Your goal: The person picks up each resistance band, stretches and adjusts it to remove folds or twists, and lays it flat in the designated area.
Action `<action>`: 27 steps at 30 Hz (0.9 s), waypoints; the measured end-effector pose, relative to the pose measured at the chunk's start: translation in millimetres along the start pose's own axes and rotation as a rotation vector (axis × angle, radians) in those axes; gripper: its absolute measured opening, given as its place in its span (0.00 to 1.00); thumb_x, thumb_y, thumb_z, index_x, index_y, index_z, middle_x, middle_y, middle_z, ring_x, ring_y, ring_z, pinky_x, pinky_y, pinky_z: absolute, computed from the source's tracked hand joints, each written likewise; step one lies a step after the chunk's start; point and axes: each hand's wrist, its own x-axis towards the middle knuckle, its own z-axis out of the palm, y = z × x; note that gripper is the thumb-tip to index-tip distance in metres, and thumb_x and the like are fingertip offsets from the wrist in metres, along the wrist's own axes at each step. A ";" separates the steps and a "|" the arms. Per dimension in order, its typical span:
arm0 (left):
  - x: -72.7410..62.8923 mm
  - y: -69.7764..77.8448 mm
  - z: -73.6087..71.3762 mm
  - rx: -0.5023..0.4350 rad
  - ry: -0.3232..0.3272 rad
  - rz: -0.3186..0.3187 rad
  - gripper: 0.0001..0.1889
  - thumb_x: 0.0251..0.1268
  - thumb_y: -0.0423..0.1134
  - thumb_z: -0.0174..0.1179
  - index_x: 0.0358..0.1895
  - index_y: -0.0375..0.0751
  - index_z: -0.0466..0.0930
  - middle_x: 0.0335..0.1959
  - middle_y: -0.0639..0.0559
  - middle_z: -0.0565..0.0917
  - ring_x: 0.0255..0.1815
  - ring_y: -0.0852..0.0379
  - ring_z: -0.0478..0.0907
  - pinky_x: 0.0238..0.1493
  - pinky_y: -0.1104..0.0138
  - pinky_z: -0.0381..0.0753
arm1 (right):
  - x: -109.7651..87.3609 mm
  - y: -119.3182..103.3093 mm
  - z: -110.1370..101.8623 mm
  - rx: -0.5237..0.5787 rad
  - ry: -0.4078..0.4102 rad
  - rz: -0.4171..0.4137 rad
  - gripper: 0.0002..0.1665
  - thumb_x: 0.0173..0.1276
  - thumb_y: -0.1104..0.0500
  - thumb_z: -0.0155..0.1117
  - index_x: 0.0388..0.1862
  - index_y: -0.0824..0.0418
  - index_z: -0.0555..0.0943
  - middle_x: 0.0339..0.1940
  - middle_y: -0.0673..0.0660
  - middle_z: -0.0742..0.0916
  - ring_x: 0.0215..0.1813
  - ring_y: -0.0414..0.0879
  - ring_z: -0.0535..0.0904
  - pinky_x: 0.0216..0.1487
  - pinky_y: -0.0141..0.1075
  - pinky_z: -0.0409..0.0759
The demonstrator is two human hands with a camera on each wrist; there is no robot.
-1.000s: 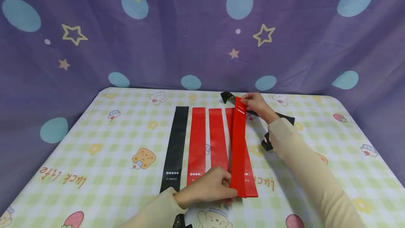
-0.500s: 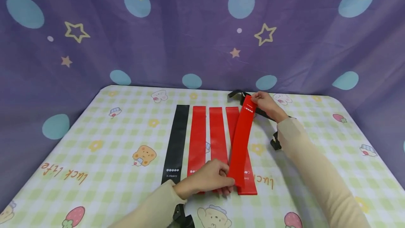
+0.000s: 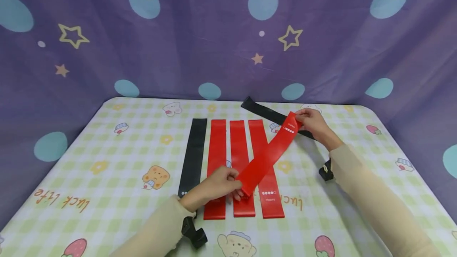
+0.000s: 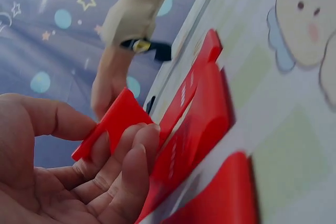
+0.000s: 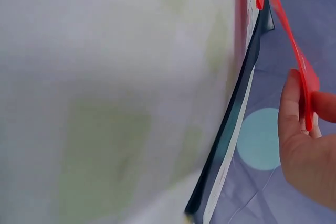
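A flat red resistance band (image 3: 265, 158) slants above the table, held at both ends. My left hand (image 3: 218, 183) pinches its near end between thumb and fingers, as the left wrist view shows close up. At its far end, marked with white dots, my right hand (image 5: 310, 140) grips it between thumb and fingers. Three red resistance bands lie side by side beneath: a left one (image 3: 216, 146), a middle one (image 3: 238, 142) and a right one (image 3: 269, 185) labelled Heavy. Left of them lies a black resistance band (image 3: 194, 150), its near end hidden behind my left hand.
Another black band (image 3: 264, 111) lies slantwise near the table's back edge, partly behind the held band and my right hand. The table (image 3: 118, 209) wears a checked cloth with printed cartoons. A purple curtain (image 3: 178, 43) hangs behind it.
The held red band has swung from nearly lengthwise to a diagonal. My right hand has moved right, while my left hand has moved left and away from the near edge.
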 end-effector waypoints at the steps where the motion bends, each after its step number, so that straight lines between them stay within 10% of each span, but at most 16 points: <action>1: 0.3 -0.5 -2.8 -0.005 0.006 -0.003 0.07 0.61 0.32 0.55 0.37 0.29 0.76 0.27 0.39 0.85 0.22 0.58 0.82 0.27 0.69 0.82 | -3.1 1.6 -2.9 0.014 0.003 0.000 0.20 0.73 0.64 0.48 0.57 0.78 0.64 0.30 0.43 0.79 0.29 0.34 0.77 0.33 0.27 0.81; 18: 24.6 -6.2 -52.2 -0.056 0.284 -0.101 0.06 0.63 0.34 0.50 0.34 0.32 0.69 0.23 0.44 0.83 0.22 0.55 0.84 0.28 0.68 0.83 | -56.9 25.5 -34.2 -0.023 -0.015 0.112 0.29 0.73 0.61 0.50 0.66 0.74 0.59 0.35 0.40 0.79 0.35 0.31 0.77 0.40 0.28 0.80; 27: 49.8 0.3 -65.5 -0.118 0.374 -0.140 0.09 0.66 0.35 0.50 0.41 0.31 0.69 0.23 0.47 0.84 0.22 0.58 0.84 0.28 0.70 0.83 | -89.2 33.5 -46.8 -0.066 -0.129 0.177 0.31 0.73 0.58 0.48 0.69 0.72 0.57 0.52 0.56 0.73 0.37 0.35 0.73 0.38 0.28 0.78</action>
